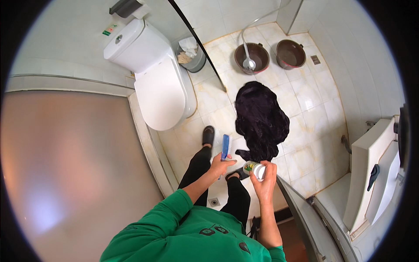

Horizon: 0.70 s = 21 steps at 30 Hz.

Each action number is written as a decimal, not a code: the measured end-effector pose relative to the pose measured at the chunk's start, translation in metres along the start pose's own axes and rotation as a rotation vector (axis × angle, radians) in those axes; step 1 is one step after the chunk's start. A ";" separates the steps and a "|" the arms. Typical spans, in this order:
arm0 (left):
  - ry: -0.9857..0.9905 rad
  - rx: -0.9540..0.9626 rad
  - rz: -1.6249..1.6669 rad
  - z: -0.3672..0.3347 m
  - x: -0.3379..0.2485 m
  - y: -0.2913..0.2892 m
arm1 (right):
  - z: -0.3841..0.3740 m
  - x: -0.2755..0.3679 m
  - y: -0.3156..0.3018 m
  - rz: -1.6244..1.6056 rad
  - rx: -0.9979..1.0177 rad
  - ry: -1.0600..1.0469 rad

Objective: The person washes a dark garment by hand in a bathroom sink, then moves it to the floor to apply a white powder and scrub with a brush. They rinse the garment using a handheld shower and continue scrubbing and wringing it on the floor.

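Note:
My left hand (219, 167) grips a blue scrubbing brush (225, 147), its white bristles facing right. In my right hand (265, 182) is a small white jar (260, 172) with a green and yellow label; the fingers wrap round it and its white end points toward me. Beyond both hands, a crumpled heap of dark, wet-looking cloth (260, 120) lies on the tiled floor (301, 126). Its near end lies just past the jar, and no hand touches it.
Two brown basins (291, 54) stand at the far wall, one with a shower head (249, 64) in it. A white toilet (160, 98) and a waste bin (192, 59) are at left, beside a dark-edged glass panel. A white washbasin (371, 166) is at right. Dark slippers (208, 135) are on my feet.

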State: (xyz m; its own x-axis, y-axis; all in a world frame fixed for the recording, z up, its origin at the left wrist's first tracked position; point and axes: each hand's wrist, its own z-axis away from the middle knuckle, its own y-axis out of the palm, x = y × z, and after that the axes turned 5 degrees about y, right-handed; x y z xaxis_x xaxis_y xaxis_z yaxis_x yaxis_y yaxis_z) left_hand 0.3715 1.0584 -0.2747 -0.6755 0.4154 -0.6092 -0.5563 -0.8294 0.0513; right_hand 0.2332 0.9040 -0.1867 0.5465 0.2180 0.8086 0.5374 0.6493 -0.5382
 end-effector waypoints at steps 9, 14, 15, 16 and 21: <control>-0.088 -0.490 0.456 -0.105 0.025 -0.146 | -0.023 0.057 0.112 0.103 0.033 -0.054; -0.118 -0.707 0.727 -0.151 0.035 -0.270 | -0.061 0.117 0.224 0.089 0.178 -0.160; -0.110 -0.734 0.783 -0.160 0.037 -0.287 | -0.068 0.128 0.245 0.076 0.220 -0.163; -0.118 -0.744 0.832 -0.167 0.039 -0.302 | -0.074 0.138 0.265 0.060 0.263 -0.164; -0.195 -0.741 0.984 -0.199 0.046 -0.352 | -0.105 0.168 0.337 0.121 0.353 -0.195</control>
State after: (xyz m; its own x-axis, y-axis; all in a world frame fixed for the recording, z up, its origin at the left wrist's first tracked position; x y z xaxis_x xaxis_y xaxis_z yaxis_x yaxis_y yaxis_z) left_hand 0.6321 1.2952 -0.4782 -0.7458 -0.5050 -0.4345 0.5896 -0.8039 -0.0779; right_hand 0.5739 1.0831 -0.2574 0.4419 0.4204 0.7925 0.2049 0.8127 -0.5454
